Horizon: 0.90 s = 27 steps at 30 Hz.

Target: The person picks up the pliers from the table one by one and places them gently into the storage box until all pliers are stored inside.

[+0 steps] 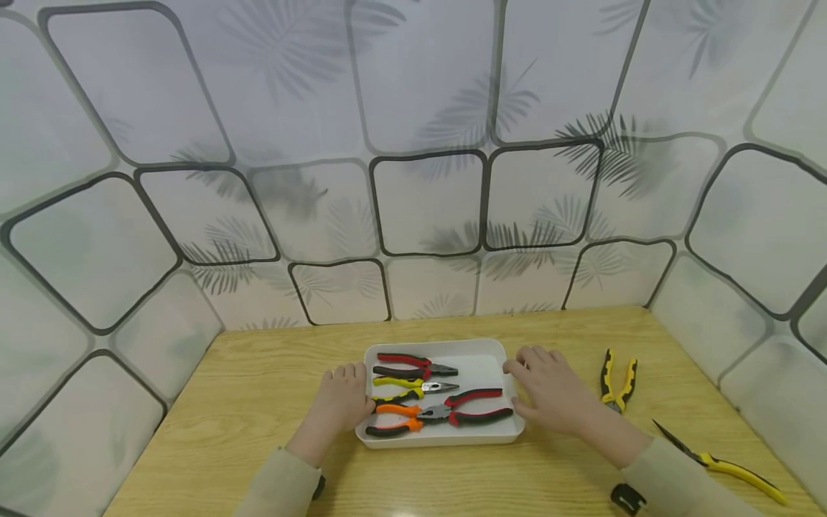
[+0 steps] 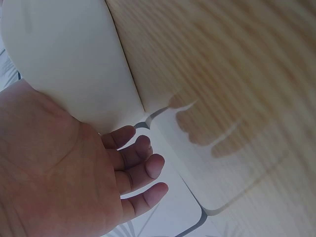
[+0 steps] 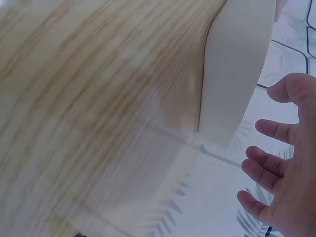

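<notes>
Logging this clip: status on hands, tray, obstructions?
Left hand at left end of white tray, right hand at right end. Pliers inside. Nothing seen blocking; two more pliers outside, right.

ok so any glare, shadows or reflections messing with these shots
Head view: a bright glare spot at the bottom edge of frame, on the table, plus soft shadows around the tray; left wrist view: fingers of the left hand mirrored in the shiny surface; right wrist view: pale sheen over the wood, the wall pattern faintly reflected.
</notes>
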### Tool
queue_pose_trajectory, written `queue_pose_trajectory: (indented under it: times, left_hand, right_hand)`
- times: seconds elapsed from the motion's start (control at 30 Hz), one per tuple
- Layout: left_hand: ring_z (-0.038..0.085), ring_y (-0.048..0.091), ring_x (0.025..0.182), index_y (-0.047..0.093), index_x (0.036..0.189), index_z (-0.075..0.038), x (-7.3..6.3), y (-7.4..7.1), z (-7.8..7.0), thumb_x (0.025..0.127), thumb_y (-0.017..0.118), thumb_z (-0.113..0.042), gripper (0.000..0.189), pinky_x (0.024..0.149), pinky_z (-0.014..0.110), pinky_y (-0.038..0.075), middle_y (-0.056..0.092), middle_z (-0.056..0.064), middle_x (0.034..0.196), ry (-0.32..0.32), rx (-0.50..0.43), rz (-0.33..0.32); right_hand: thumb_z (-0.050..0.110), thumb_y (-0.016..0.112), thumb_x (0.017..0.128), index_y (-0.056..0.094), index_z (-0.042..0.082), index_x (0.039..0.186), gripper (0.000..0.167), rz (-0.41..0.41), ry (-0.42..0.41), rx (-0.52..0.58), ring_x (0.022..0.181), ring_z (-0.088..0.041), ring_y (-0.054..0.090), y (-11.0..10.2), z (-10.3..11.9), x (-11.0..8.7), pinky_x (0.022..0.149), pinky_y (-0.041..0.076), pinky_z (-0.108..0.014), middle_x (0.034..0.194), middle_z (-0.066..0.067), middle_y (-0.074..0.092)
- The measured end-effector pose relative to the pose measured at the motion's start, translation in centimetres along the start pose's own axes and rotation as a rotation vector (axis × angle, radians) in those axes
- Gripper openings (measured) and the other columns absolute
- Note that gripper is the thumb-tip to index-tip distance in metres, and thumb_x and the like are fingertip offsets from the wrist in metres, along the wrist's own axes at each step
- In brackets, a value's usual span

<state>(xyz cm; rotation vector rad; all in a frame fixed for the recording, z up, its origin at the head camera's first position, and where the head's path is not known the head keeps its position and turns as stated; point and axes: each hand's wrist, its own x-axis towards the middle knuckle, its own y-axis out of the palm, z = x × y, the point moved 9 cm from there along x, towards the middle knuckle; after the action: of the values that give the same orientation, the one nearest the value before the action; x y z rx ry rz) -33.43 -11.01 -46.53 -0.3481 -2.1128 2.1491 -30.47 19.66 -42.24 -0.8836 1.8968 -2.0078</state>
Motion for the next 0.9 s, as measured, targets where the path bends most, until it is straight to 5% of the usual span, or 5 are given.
queue_pose_trajectory:
  times: [0.9]
  left_hand:
    - [0.039,0.062,0.114,0.053,0.121,0.003,-0.1,-0.1,-0.1,0.096,0.07,-0.031,0.046,0.1,0.056,0.049,0.063,0.023,0.12,0.006,-0.007,-0.019]
  right_hand:
    - [0.028,0.077,0.088,0.067,0.017,0.119,0.034,-0.031,0.057,-0.009,0.1,-0.022,0.054,-0.6,-2.5,-2.2,0.086,0.048,-0.051,0.107,-0.001,0.057]
